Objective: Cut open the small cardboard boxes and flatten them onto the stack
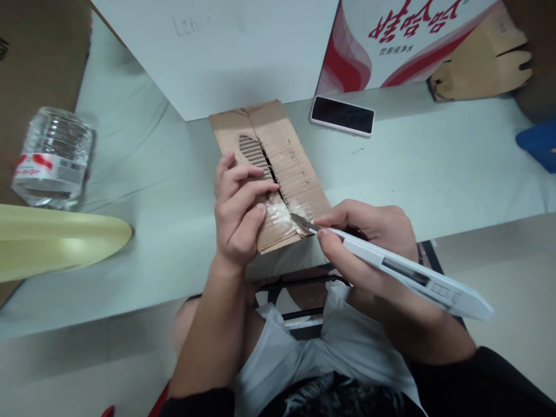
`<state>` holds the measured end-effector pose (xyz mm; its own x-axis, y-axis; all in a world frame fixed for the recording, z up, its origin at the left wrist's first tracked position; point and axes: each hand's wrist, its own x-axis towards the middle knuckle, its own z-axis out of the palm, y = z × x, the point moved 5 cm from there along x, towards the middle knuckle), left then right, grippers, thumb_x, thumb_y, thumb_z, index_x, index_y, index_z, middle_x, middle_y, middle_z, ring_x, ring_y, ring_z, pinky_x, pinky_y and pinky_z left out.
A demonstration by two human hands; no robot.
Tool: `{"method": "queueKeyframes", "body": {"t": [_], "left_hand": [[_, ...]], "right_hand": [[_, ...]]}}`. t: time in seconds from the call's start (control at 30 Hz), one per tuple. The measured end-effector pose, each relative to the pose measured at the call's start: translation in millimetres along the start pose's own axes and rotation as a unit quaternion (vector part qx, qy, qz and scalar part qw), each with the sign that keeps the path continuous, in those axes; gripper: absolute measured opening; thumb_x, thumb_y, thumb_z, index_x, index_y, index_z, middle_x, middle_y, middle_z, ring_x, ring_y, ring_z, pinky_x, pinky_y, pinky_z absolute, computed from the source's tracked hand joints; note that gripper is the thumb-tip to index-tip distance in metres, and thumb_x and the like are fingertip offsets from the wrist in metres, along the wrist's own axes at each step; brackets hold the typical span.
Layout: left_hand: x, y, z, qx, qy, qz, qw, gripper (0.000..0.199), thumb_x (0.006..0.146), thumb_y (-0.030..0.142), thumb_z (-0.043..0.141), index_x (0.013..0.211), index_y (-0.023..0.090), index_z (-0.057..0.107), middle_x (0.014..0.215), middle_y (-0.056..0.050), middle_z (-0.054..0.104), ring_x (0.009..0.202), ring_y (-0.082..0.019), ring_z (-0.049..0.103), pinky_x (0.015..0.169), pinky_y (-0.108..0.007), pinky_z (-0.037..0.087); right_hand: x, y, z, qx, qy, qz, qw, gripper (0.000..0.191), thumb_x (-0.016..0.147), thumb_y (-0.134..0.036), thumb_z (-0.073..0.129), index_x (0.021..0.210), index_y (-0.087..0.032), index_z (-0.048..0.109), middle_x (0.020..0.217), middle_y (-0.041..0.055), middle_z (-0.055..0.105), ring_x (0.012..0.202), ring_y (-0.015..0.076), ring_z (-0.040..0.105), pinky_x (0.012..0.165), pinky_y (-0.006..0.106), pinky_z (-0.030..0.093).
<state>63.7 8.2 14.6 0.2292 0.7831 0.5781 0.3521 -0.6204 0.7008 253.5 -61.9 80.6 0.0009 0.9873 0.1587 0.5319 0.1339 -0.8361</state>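
Observation:
A piece of brown cardboard lies at the table's front edge, with a dark slit along its middle, a torn ribbed patch and clear tape near its lower end. My left hand rests on the cardboard's left side, fingers spread, fingertips close to the slit. In my right hand is a white utility knife, pinched near the front of its handle. Its metal blade is out, and the tip touches the taped part at the lower end of the slit.
A phone lies beyond the cardboard, near white boxes. At the left are a water bottle and a yellow curved object. More cut cardboard and a blue item are at the right.

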Motion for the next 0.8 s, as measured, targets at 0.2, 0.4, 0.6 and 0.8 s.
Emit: {"method": "queueKeyframes", "body": {"t": [0.2, 0.4, 0.6, 0.8], "left_hand": [[-0.2, -0.8, 0.1, 0.002, 0.012, -0.012, 1.0, 0.028, 0.091, 0.035, 0.054, 0.103, 0.031, 0.079, 0.122, -0.005, 0.068, 0.145, -0.033, 0.048, 0.137, -0.056, 0.025], [-2.1, -2.2, 0.7, -0.014, 0.015, 0.001, 1.0, 0.027, 0.092, 0.034, 0.055, 0.106, 0.032, 0.078, 0.123, -0.005, 0.067, 0.147, -0.034, 0.045, 0.136, -0.057, 0.025], [-2.3, -4.9, 0.0, 0.018, 0.001, -0.012, 1.0, 0.03, 0.092, 0.041, 0.053, 0.106, 0.032, 0.078, 0.125, -0.005, 0.067, 0.15, -0.036, 0.042, 0.135, -0.059, 0.024], [-2.1, -7.0, -0.4, -0.002, 0.025, -0.004, 1.0, 0.03, 0.093, 0.044, 0.053, 0.107, 0.035, 0.078, 0.125, -0.005, 0.067, 0.146, -0.035, 0.045, 0.135, -0.06, 0.024]], "right_hand": [[5.3, 5.8, 5.7, -0.011, -0.028, 0.022, 0.999, 0.013, 0.085, -0.021, 0.064, 0.083, -0.017, 0.076, 0.063, -0.0015, 0.072, 0.05, 0.0077, 0.055, 0.055, 0.021, 0.045], [4.9, 6.6, 9.5, -0.02, -0.061, 0.022, 0.998, 0.014, 0.087, -0.024, 0.064, 0.085, -0.018, 0.076, 0.065, -0.0016, 0.072, 0.05, 0.0069, 0.053, 0.056, 0.022, 0.043], [2.3, 4.1, 9.2, -0.024, -0.089, 0.018, 0.996, 0.015, 0.09, -0.025, 0.063, 0.089, -0.017, 0.076, 0.067, -0.0013, 0.072, 0.051, 0.0067, 0.054, 0.056, 0.021, 0.042], [1.2, 3.1, 0.6, 0.021, -0.033, -0.034, 0.999, 0.009, 0.081, -0.017, 0.061, 0.077, -0.019, 0.068, 0.056, -0.0055, 0.063, 0.042, 0.0046, 0.044, 0.045, 0.02, 0.035]]}}
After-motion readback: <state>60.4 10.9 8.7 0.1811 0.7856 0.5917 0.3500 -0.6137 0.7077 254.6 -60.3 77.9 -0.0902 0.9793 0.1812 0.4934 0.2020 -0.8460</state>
